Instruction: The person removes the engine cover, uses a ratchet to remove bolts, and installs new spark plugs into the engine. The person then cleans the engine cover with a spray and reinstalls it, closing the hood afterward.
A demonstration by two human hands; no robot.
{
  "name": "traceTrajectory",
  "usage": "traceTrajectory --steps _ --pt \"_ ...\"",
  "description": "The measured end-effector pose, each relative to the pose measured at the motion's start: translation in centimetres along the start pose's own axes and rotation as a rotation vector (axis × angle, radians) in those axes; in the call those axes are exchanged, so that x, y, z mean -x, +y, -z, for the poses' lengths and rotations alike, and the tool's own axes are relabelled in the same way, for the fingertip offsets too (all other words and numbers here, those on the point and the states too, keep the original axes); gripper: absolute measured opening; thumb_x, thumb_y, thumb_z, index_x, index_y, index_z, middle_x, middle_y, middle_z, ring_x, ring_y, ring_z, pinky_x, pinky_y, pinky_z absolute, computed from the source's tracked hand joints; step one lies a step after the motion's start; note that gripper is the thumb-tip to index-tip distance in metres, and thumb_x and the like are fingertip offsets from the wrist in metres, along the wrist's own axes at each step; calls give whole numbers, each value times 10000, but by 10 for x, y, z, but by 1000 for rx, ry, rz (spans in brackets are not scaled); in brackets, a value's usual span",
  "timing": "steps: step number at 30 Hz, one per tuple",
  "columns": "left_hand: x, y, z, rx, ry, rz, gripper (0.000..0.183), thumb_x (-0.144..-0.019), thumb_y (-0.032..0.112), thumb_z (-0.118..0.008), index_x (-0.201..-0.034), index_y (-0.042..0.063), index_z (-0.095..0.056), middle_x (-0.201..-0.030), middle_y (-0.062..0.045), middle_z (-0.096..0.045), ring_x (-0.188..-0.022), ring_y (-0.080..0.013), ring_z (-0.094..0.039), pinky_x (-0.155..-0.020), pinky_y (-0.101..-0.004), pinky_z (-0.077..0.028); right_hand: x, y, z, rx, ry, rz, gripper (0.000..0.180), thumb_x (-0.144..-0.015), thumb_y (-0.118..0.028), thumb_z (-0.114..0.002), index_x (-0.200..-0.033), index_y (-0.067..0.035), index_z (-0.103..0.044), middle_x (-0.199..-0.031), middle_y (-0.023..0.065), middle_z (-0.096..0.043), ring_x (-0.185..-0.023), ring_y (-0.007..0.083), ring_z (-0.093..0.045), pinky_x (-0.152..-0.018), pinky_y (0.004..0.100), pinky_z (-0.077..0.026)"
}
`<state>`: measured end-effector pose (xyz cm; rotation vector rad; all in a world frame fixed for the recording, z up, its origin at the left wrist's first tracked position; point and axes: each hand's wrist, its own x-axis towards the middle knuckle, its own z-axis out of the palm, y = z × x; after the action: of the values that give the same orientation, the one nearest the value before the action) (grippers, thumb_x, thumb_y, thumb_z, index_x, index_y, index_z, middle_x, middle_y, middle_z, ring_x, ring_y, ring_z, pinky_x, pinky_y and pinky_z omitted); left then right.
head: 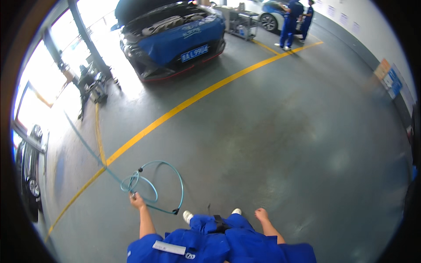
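My left hand [137,201] is closed around a metal fitting [133,194] on a light-blue hose, likely an air hose [182,184]. Loose loops of it hang or lie just beyond that hand, with a black piece [175,211] on one loop. From there the hose stretches away to the far left across the floor. My right hand [261,214] is at my right side, fingers curled in, and nothing shows in it. Between the hands are my blue work clothes [204,243] and white shoes [187,216].
Ahead stands a car [171,46] with its bonnet raised and a blue cover over its front. A yellow floor line [197,96] runs before it. Wheeled equipment [95,87] stands left, a trolley [243,24] behind. Two people [289,23] stand by another car; boards [389,79] lean right.
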<state>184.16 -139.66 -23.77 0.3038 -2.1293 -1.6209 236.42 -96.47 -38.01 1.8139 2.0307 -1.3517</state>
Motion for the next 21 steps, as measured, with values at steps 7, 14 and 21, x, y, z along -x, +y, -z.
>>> traceTrajectory --steps 7,14,21 --pt "253 23 -143 -462 -933 641 142 -771 63 -590 -863 41 -697 -699 -120 -681 -604 -183 -671 -524 -299 -523 -71 9 135 -229 -48 -200 257 -762 -26 -536 -994 19 -638 -768 102 -658 -612 187 -629 -537 305 -498" --pt "378 -11 -320 -656 -1020 751 141 -751 204 -699 -828 95 -744 -782 -115 -706 -696 -194 -689 -612 -305 -537 -237 -99 228 -205 -54 159 165 -739 -5 -658 -901 4 -685 -698 68 -656 -600 147 -616 -566 282 -501" --pt "327 135 -602 -692 -734 842 203 -715 232 -653 -776 38 -663 -679 -109 -649 -553 -224 -621 -529 -355 -500 -367 -168 366 -515 33 -209 197 -832 -129 -686 -901 50 -638 -636 96 -623 -515 166 -586 -429 292 -460"
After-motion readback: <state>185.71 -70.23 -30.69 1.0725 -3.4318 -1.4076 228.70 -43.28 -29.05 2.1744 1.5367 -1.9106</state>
